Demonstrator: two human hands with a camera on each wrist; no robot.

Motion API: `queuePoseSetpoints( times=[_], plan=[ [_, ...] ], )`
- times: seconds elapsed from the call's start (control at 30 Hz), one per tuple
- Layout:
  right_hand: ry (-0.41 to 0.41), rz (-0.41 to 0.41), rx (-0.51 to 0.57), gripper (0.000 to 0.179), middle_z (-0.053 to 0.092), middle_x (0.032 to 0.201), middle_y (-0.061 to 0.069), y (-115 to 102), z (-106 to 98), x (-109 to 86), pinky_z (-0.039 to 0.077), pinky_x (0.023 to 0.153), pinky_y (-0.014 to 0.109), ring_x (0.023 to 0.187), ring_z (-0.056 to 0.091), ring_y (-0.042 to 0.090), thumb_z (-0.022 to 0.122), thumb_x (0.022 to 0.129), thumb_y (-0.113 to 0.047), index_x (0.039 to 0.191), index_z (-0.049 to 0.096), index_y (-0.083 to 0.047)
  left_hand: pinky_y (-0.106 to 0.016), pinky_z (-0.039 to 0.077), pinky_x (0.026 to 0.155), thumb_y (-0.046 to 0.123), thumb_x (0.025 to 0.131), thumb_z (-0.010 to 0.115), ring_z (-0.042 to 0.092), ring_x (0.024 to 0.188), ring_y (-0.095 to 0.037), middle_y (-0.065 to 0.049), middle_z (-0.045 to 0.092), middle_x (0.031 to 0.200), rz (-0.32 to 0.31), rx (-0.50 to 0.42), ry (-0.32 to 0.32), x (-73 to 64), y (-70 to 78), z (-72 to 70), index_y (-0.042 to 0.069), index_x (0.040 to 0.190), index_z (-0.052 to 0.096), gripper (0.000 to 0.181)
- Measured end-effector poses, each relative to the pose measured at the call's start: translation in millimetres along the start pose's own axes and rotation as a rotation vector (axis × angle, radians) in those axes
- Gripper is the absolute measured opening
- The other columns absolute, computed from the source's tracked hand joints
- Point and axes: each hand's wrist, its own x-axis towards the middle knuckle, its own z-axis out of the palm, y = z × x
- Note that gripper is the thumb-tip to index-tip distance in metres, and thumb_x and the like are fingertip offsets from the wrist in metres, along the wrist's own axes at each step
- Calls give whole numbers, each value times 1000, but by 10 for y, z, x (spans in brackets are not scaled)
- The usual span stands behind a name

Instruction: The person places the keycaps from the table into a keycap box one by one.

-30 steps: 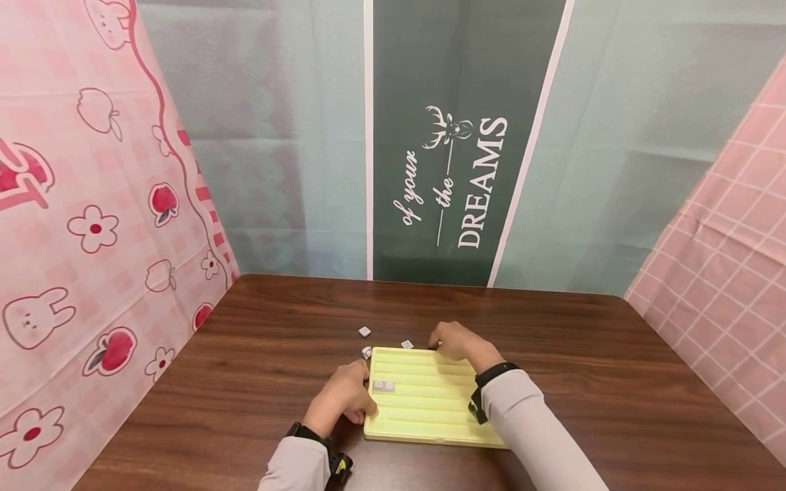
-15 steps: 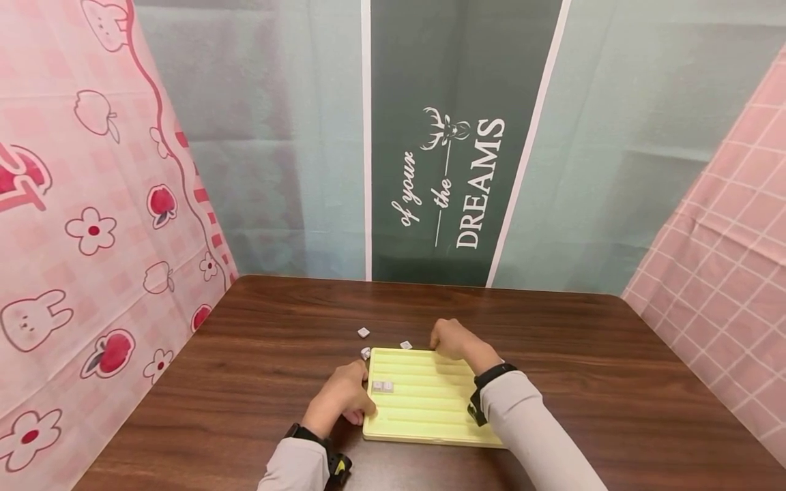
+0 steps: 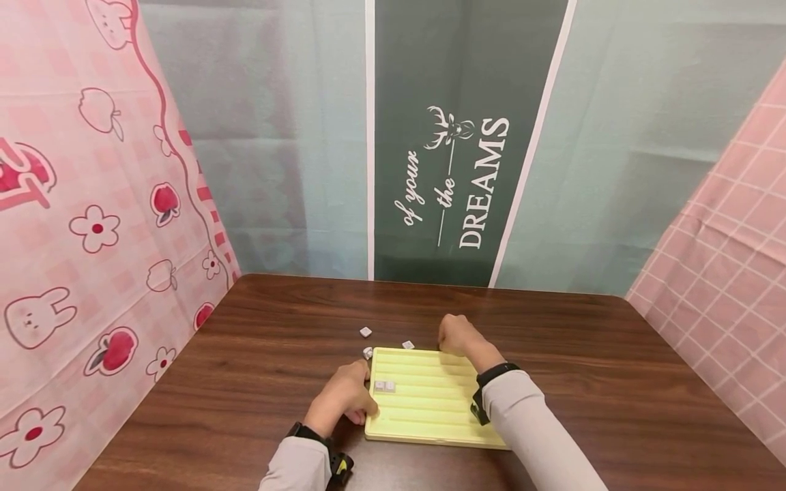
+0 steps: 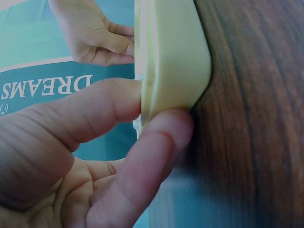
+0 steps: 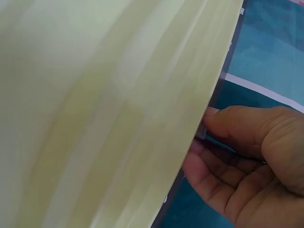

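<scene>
A shallow yellow ridged tray (image 3: 424,409) lies on the table, two pale keycaps (image 3: 385,387) side by side in one of its grooves near the left end. My left hand (image 3: 344,393) grips the tray's left edge; in the left wrist view the thumb is on the upper rim and a finger (image 4: 156,152) presses from beneath. Past the far edge, my right hand (image 3: 462,339) is bent down to the table. A small pale keycap (image 5: 202,132) shows between its thumb and fingers in the right wrist view, partly hidden by them.
Loose keycaps lie beyond the tray: one farther back (image 3: 365,332), one close to the far edge (image 3: 408,345), and some by the far left corner (image 3: 368,352). Brown wooden table (image 3: 295,314) surrounds the tray. Printed cloths hang at the back and both sides.
My right hand has shifted slightly right and away along the tray's far edge. The left hand keeps its grip, and the tray and its two keycaps stay where they were.
</scene>
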Motion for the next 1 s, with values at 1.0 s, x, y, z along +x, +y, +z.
queuePoseSetpoints(
  times=[1.0],
  plan=[
    [77, -98, 215, 17, 56, 69, 0, 104, -61, -132, 44, 53, 25, 60, 48, 13, 62, 67, 7, 79, 60, -5, -29, 46, 34, -12, 51, 69, 52, 35, -18, -16, 51, 51, -15, 7, -7, 14, -7, -4, -4, 83, 42, 43]
  ],
)
